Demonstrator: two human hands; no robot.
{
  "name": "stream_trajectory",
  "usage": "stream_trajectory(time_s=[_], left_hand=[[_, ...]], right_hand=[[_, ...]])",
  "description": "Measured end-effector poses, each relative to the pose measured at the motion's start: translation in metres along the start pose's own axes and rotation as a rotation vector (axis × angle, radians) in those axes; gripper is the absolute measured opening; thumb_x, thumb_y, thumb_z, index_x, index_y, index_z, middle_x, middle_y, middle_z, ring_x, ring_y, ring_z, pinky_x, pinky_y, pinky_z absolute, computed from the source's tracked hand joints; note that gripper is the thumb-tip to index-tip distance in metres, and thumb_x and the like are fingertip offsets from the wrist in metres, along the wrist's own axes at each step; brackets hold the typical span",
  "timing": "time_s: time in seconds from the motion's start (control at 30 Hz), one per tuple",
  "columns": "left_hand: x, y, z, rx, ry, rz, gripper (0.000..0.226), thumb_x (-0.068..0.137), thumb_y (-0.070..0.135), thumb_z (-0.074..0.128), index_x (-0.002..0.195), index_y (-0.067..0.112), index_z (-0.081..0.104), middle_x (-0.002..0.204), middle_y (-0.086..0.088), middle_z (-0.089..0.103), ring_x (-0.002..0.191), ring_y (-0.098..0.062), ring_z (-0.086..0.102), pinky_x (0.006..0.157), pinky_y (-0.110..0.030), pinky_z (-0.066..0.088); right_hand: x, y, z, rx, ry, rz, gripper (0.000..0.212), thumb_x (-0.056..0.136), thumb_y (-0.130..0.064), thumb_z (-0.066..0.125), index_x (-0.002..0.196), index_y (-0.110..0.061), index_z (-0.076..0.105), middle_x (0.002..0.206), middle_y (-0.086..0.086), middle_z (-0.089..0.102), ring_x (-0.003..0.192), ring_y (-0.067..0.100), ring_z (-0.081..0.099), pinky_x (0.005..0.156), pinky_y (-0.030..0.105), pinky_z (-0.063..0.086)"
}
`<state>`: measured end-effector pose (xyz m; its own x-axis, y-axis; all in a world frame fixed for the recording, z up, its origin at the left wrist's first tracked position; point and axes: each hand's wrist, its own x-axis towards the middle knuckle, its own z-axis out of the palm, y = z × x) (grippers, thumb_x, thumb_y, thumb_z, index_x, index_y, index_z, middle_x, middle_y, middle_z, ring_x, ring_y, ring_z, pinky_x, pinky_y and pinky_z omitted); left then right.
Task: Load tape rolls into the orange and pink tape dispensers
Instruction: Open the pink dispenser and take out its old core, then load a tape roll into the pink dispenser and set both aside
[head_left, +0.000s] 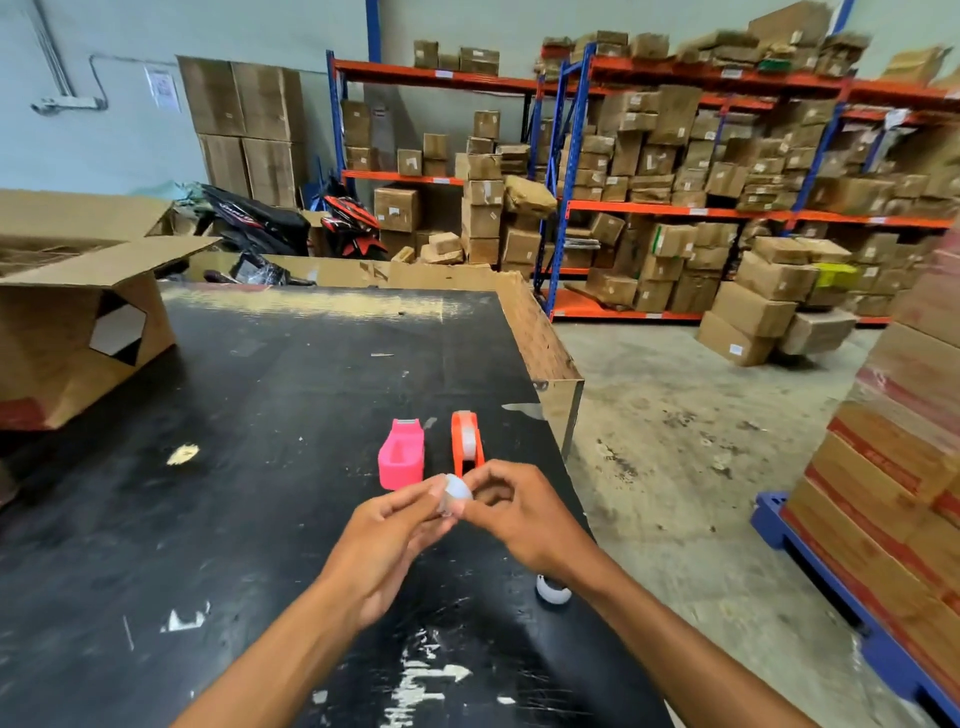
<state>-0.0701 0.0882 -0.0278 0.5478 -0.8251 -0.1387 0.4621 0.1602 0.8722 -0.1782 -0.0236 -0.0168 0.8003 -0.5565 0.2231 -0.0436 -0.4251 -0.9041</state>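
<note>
From the head view, both hands meet just above the near right part of the black table (260, 415). The left hand (384, 540) and the right hand (519, 512) pinch a small clear tape roll (456, 492) between their fingertips, fingers curled close around it and nothing else in either grasp. Just beyond them the pink dispenser (401, 454) lies with its well empty, and right of it the orange dispenser (466, 440) already carries a roll. Another white roll (552, 591) sits on the table under the right forearm, half covered.

The roll looks light and stiff, with a slick outer face; I would guess it is best held by its flat sides, leaving the rim free for finding the loose end. The tape itself should be thin and prone to sticking to skin.

Whether a loose end is being picked at I cannot tell; the fingertips cover most of the roll, and the pink dispenser's hub is too small to make out.
</note>
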Motion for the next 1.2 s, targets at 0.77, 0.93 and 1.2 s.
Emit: stream_trajectory(time_s=[0.77,0.93,1.2], left_hand=[[-0.029,0.024,-0.059,-0.039,0.236,0.058,0.015,0.083,-0.002,0.061,0.094,0.000,0.071,0.086,-0.014,0.077,0.076,-0.017,0.075,0.062,-0.017,0.059],[-0.035,0.030,-0.076,-0.021,0.264,0.060,0.016,0.083,0.000,0.062,0.096,0.000,0.071,0.088,-0.015,0.077,0.076,-0.020,0.075,0.065,-0.019,0.061],[-0.026,0.042,-0.107,0.081,0.243,0.053,0.020,0.080,0.004,0.068,0.096,-0.007,0.070,0.096,-0.022,0.076,0.080,-0.022,0.073,0.069,-0.018,0.060]], right_hand=[[0.033,0.006,0.011,-0.586,-0.376,-0.015,0.025,0.080,-0.032,0.073,0.100,-0.018,0.068,0.084,-0.007,0.059,0.066,0.004,0.052,0.070,0.029,0.049],[0.046,0.021,0.065,-0.774,-0.503,0.021,0.070,0.077,-0.048,0.068,0.138,-0.028,0.040,0.130,0.005,0.053,0.117,0.027,0.052,0.099,0.042,0.045],[0.052,-0.006,0.076,-0.206,-0.284,0.058,0.060,0.077,-0.012,0.077,0.131,-0.016,0.052,0.102,-0.003,0.060,0.081,0.009,0.058,0.078,0.022,0.052]])
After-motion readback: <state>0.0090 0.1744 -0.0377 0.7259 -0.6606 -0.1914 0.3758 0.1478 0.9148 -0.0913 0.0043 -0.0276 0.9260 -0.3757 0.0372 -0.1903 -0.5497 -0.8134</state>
